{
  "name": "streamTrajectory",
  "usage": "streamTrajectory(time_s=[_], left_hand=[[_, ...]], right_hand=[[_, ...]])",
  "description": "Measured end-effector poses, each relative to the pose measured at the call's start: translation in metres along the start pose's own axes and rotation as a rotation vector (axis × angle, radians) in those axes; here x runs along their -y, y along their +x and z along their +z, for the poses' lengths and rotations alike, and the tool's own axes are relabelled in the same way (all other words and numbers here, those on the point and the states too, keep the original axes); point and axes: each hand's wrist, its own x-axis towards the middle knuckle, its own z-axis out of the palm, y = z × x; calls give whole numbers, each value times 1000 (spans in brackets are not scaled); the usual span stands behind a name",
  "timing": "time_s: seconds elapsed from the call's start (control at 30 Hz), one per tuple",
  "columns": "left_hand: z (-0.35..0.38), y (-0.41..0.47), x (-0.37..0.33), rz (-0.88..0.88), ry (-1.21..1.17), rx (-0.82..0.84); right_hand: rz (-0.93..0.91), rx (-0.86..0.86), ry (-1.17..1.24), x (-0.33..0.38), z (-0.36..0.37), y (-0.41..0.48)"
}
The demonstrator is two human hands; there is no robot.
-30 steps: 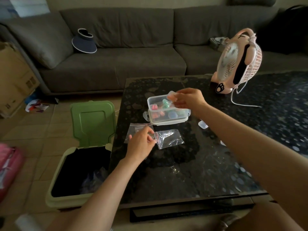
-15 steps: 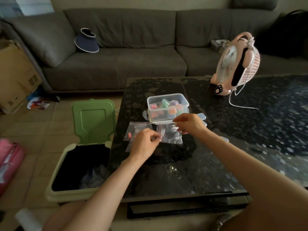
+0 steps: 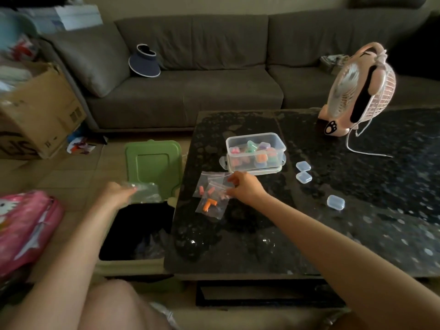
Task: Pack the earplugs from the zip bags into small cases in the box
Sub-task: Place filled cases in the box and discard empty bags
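**Head view (sole view)**

1. Your left hand (image 3: 117, 195): it was out over the open bin (image 3: 128, 264), which stood against the table's left edge. Fingers were closed loosely round an empty zip bag (image 3: 146, 192), crumpled and blurred. Judgement: the bag was spent, so you held it where it could drop.
2. Green bin lid (image 3: 153, 163): tipped back, leaving the mouth free below that hand.
3. Your right hand (image 3: 246, 190): low on the table (image 3: 238, 246), fingertips curled down and pinching the top edge of a filled zip bag (image 3: 214, 206). Knuckles partly hid the grip. Judgement: you took it at the seal, ready for opening.
4. Earplugs (image 3: 209, 204): orange, inside that bag. Paler ones lay in a second bag (image 3: 203, 186) that overlapped it. Both bags lay just in front of the box.
5. Box (image 3: 229, 145): clear and lidless, on the table beyond the bags. It held coloured packed cases (image 3: 260, 158).
6. Empty small cases, three: (image 3: 303, 166), (image 3: 304, 177), (image 3: 335, 202), right of the box. Judgement: you had staged them within your right hand's reach.
7. Fan (image 3: 357, 91): far table corner, well apart.
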Motion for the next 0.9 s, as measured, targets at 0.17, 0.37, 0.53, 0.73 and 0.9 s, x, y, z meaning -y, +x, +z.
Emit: streamTrajectory(time_s=[0.17, 0.37, 0.53, 0.73, 0.9], left_hand=[[25, 14, 60, -260, 65, 267], [26, 13, 43, -129, 43, 236], [37, -26, -21, 334, 45, 264], [81, -83, -60, 545, -146, 320], [104, -112, -64, 520, -380, 465]], right_hand=[[17, -17, -258, 3, 25, 14], [50, -50, -196, -2, 32, 22], [4, -5, 14, -1, 16, 9], [-145, 66, 197, 3, -16, -34], [-60, 155, 270, -17, -34, -57]])
